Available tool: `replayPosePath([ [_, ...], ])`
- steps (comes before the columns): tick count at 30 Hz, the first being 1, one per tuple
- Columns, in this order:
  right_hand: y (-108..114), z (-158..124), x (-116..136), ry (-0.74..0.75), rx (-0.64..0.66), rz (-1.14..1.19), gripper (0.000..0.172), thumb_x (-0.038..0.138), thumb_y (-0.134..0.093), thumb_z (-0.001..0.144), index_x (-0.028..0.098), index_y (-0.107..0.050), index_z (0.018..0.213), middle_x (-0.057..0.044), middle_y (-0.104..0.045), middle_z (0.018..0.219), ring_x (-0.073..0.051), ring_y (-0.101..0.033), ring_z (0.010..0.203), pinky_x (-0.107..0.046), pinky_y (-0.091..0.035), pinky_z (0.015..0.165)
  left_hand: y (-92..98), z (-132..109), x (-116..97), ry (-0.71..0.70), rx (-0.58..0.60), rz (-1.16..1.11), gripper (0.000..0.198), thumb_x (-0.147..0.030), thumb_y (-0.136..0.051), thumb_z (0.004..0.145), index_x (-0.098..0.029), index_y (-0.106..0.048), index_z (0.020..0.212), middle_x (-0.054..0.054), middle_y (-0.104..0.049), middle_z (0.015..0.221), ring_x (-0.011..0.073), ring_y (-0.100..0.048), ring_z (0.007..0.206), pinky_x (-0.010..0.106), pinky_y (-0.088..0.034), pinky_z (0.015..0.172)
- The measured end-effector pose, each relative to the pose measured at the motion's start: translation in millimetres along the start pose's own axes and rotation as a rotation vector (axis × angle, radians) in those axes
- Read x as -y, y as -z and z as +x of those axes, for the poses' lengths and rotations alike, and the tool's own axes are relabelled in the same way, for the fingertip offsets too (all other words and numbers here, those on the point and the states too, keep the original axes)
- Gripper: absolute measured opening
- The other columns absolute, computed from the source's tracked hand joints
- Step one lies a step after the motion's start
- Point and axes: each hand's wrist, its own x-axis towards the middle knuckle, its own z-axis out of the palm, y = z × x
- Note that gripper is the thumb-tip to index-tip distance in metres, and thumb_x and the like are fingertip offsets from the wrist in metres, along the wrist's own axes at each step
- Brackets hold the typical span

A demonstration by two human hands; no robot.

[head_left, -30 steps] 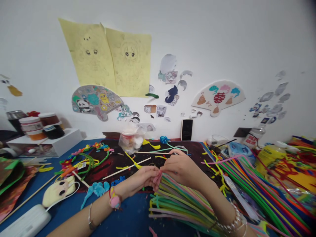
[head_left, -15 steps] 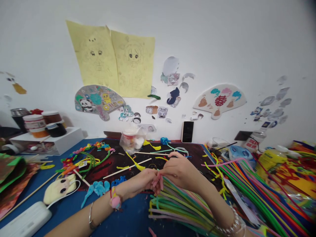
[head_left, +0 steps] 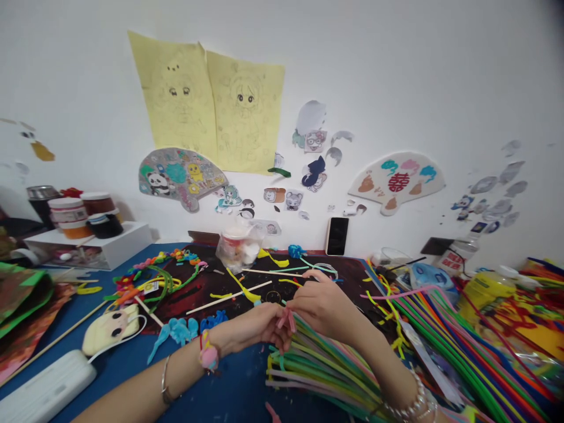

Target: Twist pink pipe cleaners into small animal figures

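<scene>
My left hand (head_left: 269, 324) is closed on a small bundle of folded pink pipe cleaner (head_left: 286, 320). From the other side, my right hand (head_left: 321, 304) pinches the same pink piece near its top, with its fingers bent. Some of its short ends stick out between the hands. Just below them lies a thick bunch of pastel pipe cleaners (head_left: 321, 364) in green, yellow and purple. Left of my left wrist is a twisted light-blue pipe cleaner shape (head_left: 180, 332). Yellow pipe cleaner pieces (head_left: 247, 289) and a wooden stick (head_left: 229, 296) lie beyond my hands.
On the right are bright pipe cleaners (head_left: 462, 341) and a yellow packet (head_left: 484, 294). A phone (head_left: 337, 236) leans on the wall. At left stand paint jars (head_left: 102, 225) on a white box (head_left: 127, 244), with a white power strip (head_left: 48, 388) and a cream plush pouch (head_left: 103, 332) nearer.
The view has shifted slightly, so the surroundings sit a little further right. Both hands stay together at the pink pipe cleaner, whose ends now show at a slightly different angle.
</scene>
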Motion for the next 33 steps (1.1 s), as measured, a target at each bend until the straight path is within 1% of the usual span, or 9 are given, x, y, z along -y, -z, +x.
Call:
replayPosePath([
  [4,1.1,0.4,-0.6,0.002,-0.024,-0.001,0.021,0.012,-0.047,0.085,0.021,-0.066,0.084,0.0,-0.063,0.067,-0.012,-0.053,0.064,-0.037,-0.031,0.09,4.5,1.8,1.1,0.017,-0.001,0.018,0.015,-0.02,-0.041,0.073,-0.013,-0.054,0.066,0.001,-0.054,0.066,0.0124,-0.053,0.055,0.027,-0.04,0.058],
  [10,-0.4,-0.1,-1.4,0.002,-0.039,0.006,0.02,0.013,-0.047,0.085,0.021,-0.066,0.087,0.001,-0.064,0.069,-0.012,-0.054,0.065,-0.038,-0.031,0.091,7.7,2.4,-3.0,0.0,0.023,-0.031,0.011,-0.021,-0.047,0.072,-0.014,-0.05,0.063,0.004,-0.059,0.077,0.0117,-0.053,0.058,0.025,-0.041,0.058],
  [15,-2.0,-0.5,-2.9,0.006,-0.051,0.013,0.018,0.015,-0.048,0.086,0.021,-0.065,0.087,0.002,-0.065,0.07,-0.011,-0.056,0.066,-0.037,-0.031,0.091,13.5,3.7,0.2,-0.017,0.044,0.005,0.01,-0.02,-0.05,0.07,-0.013,-0.056,0.071,0.004,-0.058,0.074,0.0125,-0.055,0.061,0.025,-0.043,0.059],
  [18,-2.7,0.0,-2.9,0.009,-0.061,0.008,0.018,0.015,-0.047,0.087,0.021,-0.064,0.087,0.002,-0.065,0.07,-0.01,-0.056,0.066,-0.037,-0.031,0.092,15.3,4.9,2.4,-0.033,0.019,0.099,0.015,-0.018,-0.048,0.069,-0.012,-0.06,0.076,0.002,-0.057,0.071,0.0119,-0.054,0.059,0.025,-0.043,0.058],
  [21,-4.6,0.6,-2.0,0.004,-0.038,-0.005,0.019,0.014,-0.047,0.086,0.021,-0.065,0.086,0.002,-0.064,0.07,-0.011,-0.056,0.066,-0.037,-0.032,0.091,14.2,4.6,1.4,-0.065,-0.017,0.158,0.015,-0.018,-0.045,0.073,-0.013,-0.059,0.071,0.002,-0.056,0.071,0.0123,-0.053,0.059,0.026,-0.043,0.058],
  [25,-7.5,0.6,-0.8,-0.002,-0.016,-0.024,0.02,0.013,-0.048,0.085,0.022,-0.065,0.088,0.002,-0.063,0.069,-0.011,-0.055,0.065,-0.038,-0.031,0.092,12.9,3.7,-1.1,-0.128,-0.08,0.233,0.025,-0.029,-0.044,0.082,-0.014,-0.056,0.065,0.0,-0.056,0.064,0.0113,-0.051,0.057,0.024,-0.04,0.058],
  [27,-7.5,0.7,-0.6,-0.004,-0.016,-0.03,0.019,0.014,-0.048,0.086,0.022,-0.065,0.088,0.002,-0.063,0.069,-0.011,-0.054,0.065,-0.038,-0.031,0.092,13.6,4.5,-1.0,-0.15,-0.104,0.243,0.028,-0.033,-0.046,0.083,-0.014,-0.056,0.065,-0.001,-0.055,0.062,0.0104,-0.05,0.056,0.023,-0.038,0.057],
  [30,-5.7,1.2,-0.7,-0.01,-0.022,-0.024,0.019,0.015,-0.047,0.087,0.022,-0.065,0.087,0.001,-0.064,0.07,-0.011,-0.055,0.066,-0.038,-0.032,0.091,15.3,6.4,0.2,-0.157,-0.117,0.218,0.019,-0.029,-0.05,0.08,-0.015,-0.056,0.07,-0.002,-0.056,0.063,0.0107,-0.051,0.056,0.023,-0.039,0.057],
  [33,-4.0,1.7,-0.5,-0.016,-0.035,0.003,0.02,0.016,-0.046,0.087,0.022,-0.065,0.086,0.001,-0.065,0.071,-0.012,-0.056,0.067,-0.039,-0.031,0.091,16.1,6.9,0.7,-0.144,-0.095,0.158,0.007,-0.016,-0.05,0.073,-0.015,-0.056,0.073,-0.001,-0.06,0.067,0.0117,-0.053,0.058,0.025,-0.042,0.061],
])
